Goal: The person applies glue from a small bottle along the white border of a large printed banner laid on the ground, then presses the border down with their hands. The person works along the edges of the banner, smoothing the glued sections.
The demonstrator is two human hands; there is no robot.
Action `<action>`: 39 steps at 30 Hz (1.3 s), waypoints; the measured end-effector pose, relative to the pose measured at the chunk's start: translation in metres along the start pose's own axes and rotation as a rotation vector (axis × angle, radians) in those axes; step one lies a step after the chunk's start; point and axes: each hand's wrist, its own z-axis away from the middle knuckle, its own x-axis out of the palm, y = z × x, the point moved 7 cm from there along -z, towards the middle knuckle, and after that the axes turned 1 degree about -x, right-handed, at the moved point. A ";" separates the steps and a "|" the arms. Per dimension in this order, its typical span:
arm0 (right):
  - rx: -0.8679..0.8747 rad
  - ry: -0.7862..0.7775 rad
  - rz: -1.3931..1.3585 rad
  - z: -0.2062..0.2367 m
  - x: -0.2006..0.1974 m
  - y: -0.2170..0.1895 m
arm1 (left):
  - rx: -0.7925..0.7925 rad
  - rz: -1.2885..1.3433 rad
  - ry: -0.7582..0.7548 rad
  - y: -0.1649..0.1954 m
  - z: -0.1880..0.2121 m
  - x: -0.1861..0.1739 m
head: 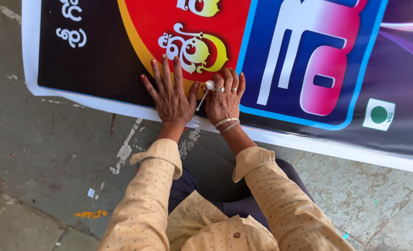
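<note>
A large printed vinyl banner [99,51], black with a red and yellow disc and a blue and pink panel, lies flat on the floor. My left hand [171,95] presses flat on it with the fingers spread, close to its white lower border. My right hand [225,97], with rings and two metal bangles, rests beside it on the banner and pinches a small white knobbed tool [208,86]. A thin white pin or cord runs from the tool down towards my left thumb.
The banner's white edge [308,144] runs slantwise across the grey concrete floor [44,153], which has white paint marks and an orange smear [91,214]. My knees in dark trousers and beige sleeves fill the bottom centre.
</note>
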 end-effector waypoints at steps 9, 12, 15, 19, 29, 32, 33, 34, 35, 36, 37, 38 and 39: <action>-0.033 -0.026 0.127 0.020 -0.036 0.046 | 0.002 -0.022 -0.001 0.001 0.002 0.004; -0.042 -0.019 0.100 0.024 -0.037 0.045 | 0.011 -0.034 -0.002 0.002 0.003 0.006; -0.038 -0.053 0.075 0.026 -0.032 0.043 | 0.024 -0.034 0.001 0.003 0.003 0.008; -0.016 -0.036 0.072 0.028 -0.034 0.045 | 0.058 -0.130 -0.008 0.015 0.006 0.013; 0.057 -0.033 0.076 0.031 -0.032 0.053 | 0.196 0.038 0.011 0.073 0.032 0.025; 0.067 -0.047 0.079 0.031 -0.032 0.053 | 0.195 -0.013 -0.009 0.071 0.030 0.024; 0.064 -0.046 0.081 0.029 -0.032 0.052 | 0.188 -0.007 -0.009 0.071 0.030 0.023; 0.066 -0.050 0.081 0.027 -0.033 0.052 | 0.180 -0.001 -0.006 0.071 0.029 0.023; 0.067 -0.056 0.080 0.027 -0.033 0.051 | 0.170 0.006 -0.005 0.071 0.029 0.022; 0.069 -0.067 0.080 0.026 -0.032 0.050 | 0.170 0.004 0.007 0.071 0.029 0.021; 0.074 -0.071 0.076 0.026 -0.032 0.050 | 0.172 0.002 0.017 0.071 0.029 0.020; 0.077 -0.072 0.075 0.026 -0.032 0.049 | 0.175 0.003 0.030 0.071 0.030 0.020; 0.078 -0.068 0.076 0.026 -0.032 0.050 | 0.177 0.004 0.036 0.071 0.030 0.020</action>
